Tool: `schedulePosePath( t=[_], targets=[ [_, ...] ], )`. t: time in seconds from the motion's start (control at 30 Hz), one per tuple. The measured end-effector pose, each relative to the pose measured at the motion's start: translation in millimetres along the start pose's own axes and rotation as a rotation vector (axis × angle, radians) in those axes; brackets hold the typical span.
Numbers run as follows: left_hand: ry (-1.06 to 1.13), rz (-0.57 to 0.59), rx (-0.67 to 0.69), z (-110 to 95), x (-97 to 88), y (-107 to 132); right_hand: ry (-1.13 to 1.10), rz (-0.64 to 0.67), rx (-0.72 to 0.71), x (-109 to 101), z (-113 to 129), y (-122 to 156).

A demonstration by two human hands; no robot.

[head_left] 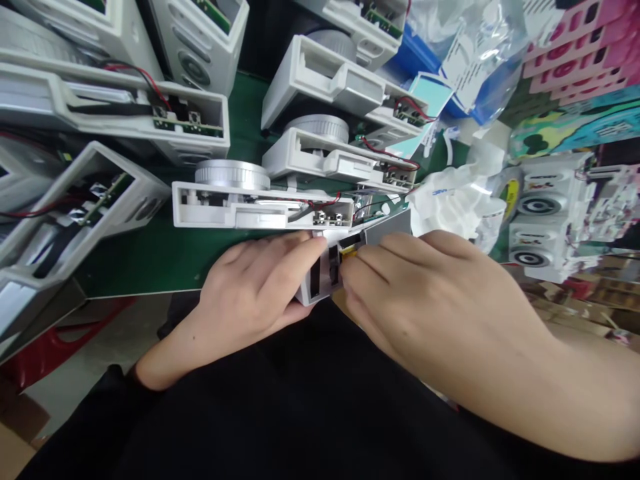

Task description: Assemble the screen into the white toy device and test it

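Note:
My left hand (250, 293) is wrapped round a white plastic device housing (320, 277) held at the near edge of the green bench, with its fingers across the top. My right hand (425, 300) is closed on the same housing from the right, fingertips pinched at a small yellow part (349, 251) in its open slot. A grey panel (387, 227) shows just above my right fingers. Directly behind lies another white housing (235, 203) with a silver ribbed dial, red and black wires and a small circuit board.
Several more white housings (325, 73) with dials and wiring crowd the green bench surface (150, 257) at left and rear. Crumpled clear plastic bags (455, 197) and pink boxes (575, 47) lie at right, with finished white units (545, 213). A red stool (60, 347) stands below left.

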State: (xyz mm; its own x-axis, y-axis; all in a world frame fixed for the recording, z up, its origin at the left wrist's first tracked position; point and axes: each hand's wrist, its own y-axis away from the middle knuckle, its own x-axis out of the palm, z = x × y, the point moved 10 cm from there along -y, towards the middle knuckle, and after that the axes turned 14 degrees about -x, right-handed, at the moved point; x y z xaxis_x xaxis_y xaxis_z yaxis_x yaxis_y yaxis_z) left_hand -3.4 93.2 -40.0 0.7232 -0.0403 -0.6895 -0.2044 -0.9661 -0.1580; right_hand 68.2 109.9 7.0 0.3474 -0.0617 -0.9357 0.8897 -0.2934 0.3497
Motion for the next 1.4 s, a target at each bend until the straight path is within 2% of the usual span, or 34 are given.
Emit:
schedulePosePath(
  t=[0.3,0.43,0.6,0.9,1.17,1.4],
  targets=[
    [0.008,-0.023,0.000,0,-2.2,0,-0.163,-0.071,0.091,5,-11,11],
    [0.002,-0.031,0.011,-1,-3.0,0,-0.147,-0.095,0.124,2,-17,18],
    [0.001,-0.019,0.005,-1,-2.5,-1,-0.112,-0.035,0.062,0,-9,22],
    [0.032,0.001,-0.022,3,-0.7,0,-0.004,0.011,-0.027,-6,-2,8],
    [0.036,0.014,-0.043,7,1.1,2,-0.008,0.033,-0.039,-7,0,4],
    [0.006,-0.007,0.008,-1,-1.9,0,-0.048,0.031,-0.031,-1,-4,7]
  ],
)
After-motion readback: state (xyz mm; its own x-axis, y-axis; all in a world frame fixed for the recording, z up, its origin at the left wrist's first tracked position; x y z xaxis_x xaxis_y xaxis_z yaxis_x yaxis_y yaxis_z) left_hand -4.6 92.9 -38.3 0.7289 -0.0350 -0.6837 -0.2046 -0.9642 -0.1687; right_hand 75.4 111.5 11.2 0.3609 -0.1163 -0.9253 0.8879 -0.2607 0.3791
